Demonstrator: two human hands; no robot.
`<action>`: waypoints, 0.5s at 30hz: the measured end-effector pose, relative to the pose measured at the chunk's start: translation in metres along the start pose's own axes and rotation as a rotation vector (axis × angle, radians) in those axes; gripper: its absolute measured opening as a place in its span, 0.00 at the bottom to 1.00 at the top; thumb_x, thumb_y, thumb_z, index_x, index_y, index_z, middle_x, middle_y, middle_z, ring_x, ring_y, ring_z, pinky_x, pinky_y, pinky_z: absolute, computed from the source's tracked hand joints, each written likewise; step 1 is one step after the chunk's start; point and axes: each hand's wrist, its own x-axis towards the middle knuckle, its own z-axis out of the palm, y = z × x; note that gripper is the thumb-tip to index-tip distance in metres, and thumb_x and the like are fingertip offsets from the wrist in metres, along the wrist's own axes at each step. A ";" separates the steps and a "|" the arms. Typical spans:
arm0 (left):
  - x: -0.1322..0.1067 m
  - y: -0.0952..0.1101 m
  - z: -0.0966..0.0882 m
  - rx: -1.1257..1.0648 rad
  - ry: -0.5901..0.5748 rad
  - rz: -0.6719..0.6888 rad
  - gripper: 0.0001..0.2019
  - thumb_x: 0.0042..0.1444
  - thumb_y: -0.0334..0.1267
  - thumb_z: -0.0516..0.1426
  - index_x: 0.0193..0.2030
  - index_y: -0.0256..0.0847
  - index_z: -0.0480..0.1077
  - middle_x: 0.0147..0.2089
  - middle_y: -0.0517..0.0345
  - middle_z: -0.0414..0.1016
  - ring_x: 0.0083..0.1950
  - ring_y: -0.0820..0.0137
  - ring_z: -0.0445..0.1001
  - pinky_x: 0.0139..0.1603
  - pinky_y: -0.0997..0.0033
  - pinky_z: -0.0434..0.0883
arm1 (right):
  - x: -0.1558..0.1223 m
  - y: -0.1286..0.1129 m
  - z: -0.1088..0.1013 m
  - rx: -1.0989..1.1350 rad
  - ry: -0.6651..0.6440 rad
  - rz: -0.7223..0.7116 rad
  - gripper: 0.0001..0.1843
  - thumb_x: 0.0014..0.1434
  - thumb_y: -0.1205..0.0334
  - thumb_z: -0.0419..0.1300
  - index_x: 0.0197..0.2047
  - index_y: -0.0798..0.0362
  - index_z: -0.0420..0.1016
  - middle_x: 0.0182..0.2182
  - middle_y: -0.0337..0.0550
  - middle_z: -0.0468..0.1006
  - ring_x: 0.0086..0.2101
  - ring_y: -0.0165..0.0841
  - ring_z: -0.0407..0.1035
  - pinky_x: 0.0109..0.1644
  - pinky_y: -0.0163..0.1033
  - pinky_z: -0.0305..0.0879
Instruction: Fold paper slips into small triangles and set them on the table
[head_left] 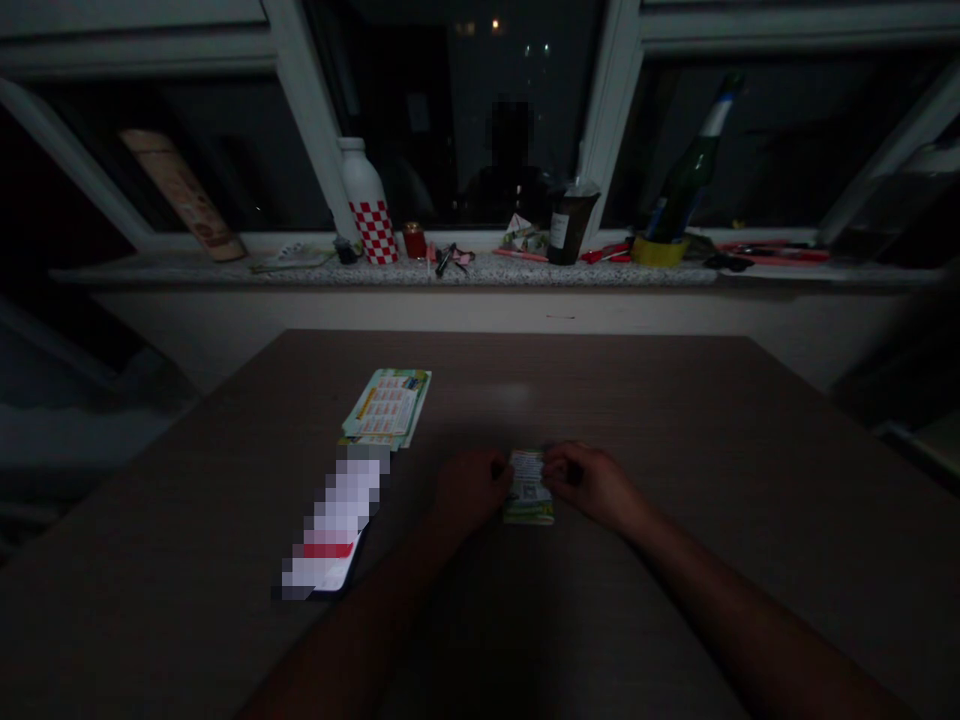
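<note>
A small printed paper [529,490], green along its lower edge with lines of text and a dark square code, lies on the table between my hands. It looks folded, though the dim light hides the creases. My left hand [471,488] is closed at the paper's left edge, its fingers in deep shadow. From the other side, my right hand [592,482] pinches the upper right edge with thumb and fingers curled together. Left of my hands lies a stack of printed calendar sheets [386,405]. Just below that stack is a lit phone [341,530], its screen blurred out.
The brown table [660,400] reaches toward a speckled stone sill [300,270] under dark windows. Along the sill stand a checked white bottle [371,205], a red jar [414,240], a dark cup [568,228], a green glass bottle [686,175] and a patterned tumbler [184,195].
</note>
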 end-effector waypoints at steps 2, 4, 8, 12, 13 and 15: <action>0.000 0.000 0.000 -0.007 -0.005 -0.009 0.14 0.56 0.45 0.52 0.35 0.41 0.76 0.33 0.51 0.78 0.33 0.64 0.74 0.36 0.68 0.63 | -0.001 -0.001 -0.002 0.000 -0.016 0.022 0.14 0.48 0.66 0.64 0.40 0.48 0.73 0.34 0.41 0.78 0.35 0.36 0.72 0.41 0.42 0.67; 0.000 -0.001 0.001 -0.004 -0.005 -0.009 0.13 0.56 0.45 0.52 0.35 0.41 0.76 0.34 0.52 0.78 0.34 0.64 0.74 0.36 0.69 0.63 | -0.001 -0.002 -0.004 -0.030 -0.027 0.026 0.17 0.47 0.65 0.65 0.42 0.48 0.72 0.37 0.42 0.77 0.39 0.37 0.71 0.44 0.43 0.66; 0.000 -0.001 0.001 -0.002 -0.002 -0.003 0.14 0.55 0.45 0.52 0.34 0.41 0.75 0.33 0.51 0.78 0.34 0.64 0.73 0.35 0.69 0.62 | -0.003 -0.002 -0.008 -0.081 -0.062 0.014 0.23 0.44 0.66 0.67 0.45 0.48 0.70 0.42 0.43 0.76 0.45 0.39 0.68 0.50 0.45 0.62; 0.000 -0.002 0.002 -0.017 0.000 -0.018 0.13 0.55 0.46 0.52 0.33 0.41 0.75 0.33 0.51 0.78 0.34 0.64 0.73 0.35 0.68 0.62 | -0.004 -0.002 -0.012 -0.151 -0.111 0.036 0.29 0.40 0.64 0.68 0.48 0.48 0.68 0.46 0.44 0.74 0.48 0.42 0.66 0.52 0.47 0.59; 0.000 -0.002 0.002 -0.027 0.004 -0.017 0.13 0.55 0.45 0.53 0.33 0.41 0.75 0.33 0.52 0.78 0.33 0.64 0.73 0.35 0.68 0.62 | -0.005 -0.002 -0.013 -0.172 -0.116 0.046 0.31 0.40 0.63 0.69 0.49 0.48 0.68 0.47 0.45 0.73 0.49 0.43 0.65 0.52 0.48 0.59; 0.000 -0.002 0.002 -0.044 0.010 -0.009 0.13 0.55 0.45 0.53 0.33 0.41 0.75 0.32 0.52 0.78 0.33 0.64 0.73 0.35 0.67 0.62 | -0.005 -0.002 -0.015 -0.204 -0.120 0.060 0.33 0.39 0.59 0.70 0.50 0.47 0.68 0.47 0.46 0.73 0.49 0.44 0.65 0.52 0.49 0.57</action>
